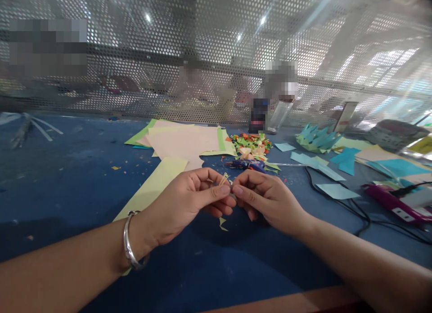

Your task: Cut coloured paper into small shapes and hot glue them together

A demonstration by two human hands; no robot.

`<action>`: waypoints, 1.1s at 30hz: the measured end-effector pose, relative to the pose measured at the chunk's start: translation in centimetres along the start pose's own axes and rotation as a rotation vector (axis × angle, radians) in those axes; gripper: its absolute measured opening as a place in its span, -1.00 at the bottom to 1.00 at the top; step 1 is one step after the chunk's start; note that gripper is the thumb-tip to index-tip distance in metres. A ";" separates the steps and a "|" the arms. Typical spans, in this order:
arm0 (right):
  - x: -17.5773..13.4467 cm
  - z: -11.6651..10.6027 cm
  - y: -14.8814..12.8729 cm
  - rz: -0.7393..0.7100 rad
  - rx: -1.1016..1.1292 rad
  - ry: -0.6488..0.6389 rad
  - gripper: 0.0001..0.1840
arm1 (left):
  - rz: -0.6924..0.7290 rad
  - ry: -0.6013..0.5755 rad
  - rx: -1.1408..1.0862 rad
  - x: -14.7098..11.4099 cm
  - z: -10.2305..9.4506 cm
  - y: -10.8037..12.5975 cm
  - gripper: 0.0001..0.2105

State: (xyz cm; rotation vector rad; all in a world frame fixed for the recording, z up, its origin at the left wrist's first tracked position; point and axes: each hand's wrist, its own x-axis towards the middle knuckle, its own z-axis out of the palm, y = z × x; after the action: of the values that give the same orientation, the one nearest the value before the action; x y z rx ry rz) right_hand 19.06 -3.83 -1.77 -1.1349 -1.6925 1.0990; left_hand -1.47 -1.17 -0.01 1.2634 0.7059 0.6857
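Screen: a perforated metal screen point(162, 79) stands along the far edge, seemingly to divide this work surface from the space behind.
Table: the blue table point(67, 187) bears everything, and the hands meet above its near half.
Sheets: pale pink and green sheets point(178, 140) lie stacked flat beyond the hands, probably so that they stay within reach.
Strip: a pale yellow-green strip point(148, 191) runs slantwise beneath the left wrist.
Power strip: the purple power strip point(384, 198) sits far right, presumably to keep the black cable point(366, 217) away from the fingers.
Scraps: a heap of orange and green cuttings point(253, 144) rests beyond the right hand point(261, 194), likely gathered so loose bits do not stray.
Tool: a dark blue tool, apparently a glue gun point(248, 164), lies between heap and hands, likely for a quick grab.
Left fingers: the left hand point(199, 191) pinches with thumb and forefinger; its other fingers curl beneath, perhaps as support.
Right fingers: thumb and forefinger come together beside the left fingertips; what lies between them cannot be told.
Paper piece: a tiny pale-yellow paper piece point(224, 179) pokes up from the left pinch, probably gripped low because it is so slight.
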 end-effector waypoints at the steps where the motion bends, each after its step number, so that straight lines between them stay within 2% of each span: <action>1: 0.0 0.0 0.0 0.002 0.002 0.001 -0.62 | 0.006 -0.004 0.004 0.0 0.1 0.1 -0.80; 14: 0.1 0.2 0.0 0.004 0.000 -0.026 -0.67 | -0.043 -0.043 0.004 -0.1 -0.1 0.2 -0.82; 22: 0.0 0.3 0.2 -0.014 -0.043 -0.060 -0.71 | -0.024 -0.003 0.138 -0.4 0.4 0.5 -0.76; 25: -0.2 0.2 0.2 -0.022 -0.050 -0.105 -0.71 | -0.038 -0.087 0.131 -0.5 0.3 0.7 -0.77; 29: -0.3 0.1 -0.1 -0.053 -0.039 -0.159 -0.66 | -0.077 -0.263 -0.021 -0.5 -0.4 0.8 -0.81; 33: -0.2 0.0 0.0 -0.030 -0.022 -0.161 -0.64 | -0.121 -0.333 -0.199 -0.3 -1.1 1.0 -0.82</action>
State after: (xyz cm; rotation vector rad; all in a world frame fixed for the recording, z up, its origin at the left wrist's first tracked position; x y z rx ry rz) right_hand 19.14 -4.03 -1.79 -1.0547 -1.8438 1.1825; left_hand -2.56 -0.60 0.88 1.1069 0.4242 0.4209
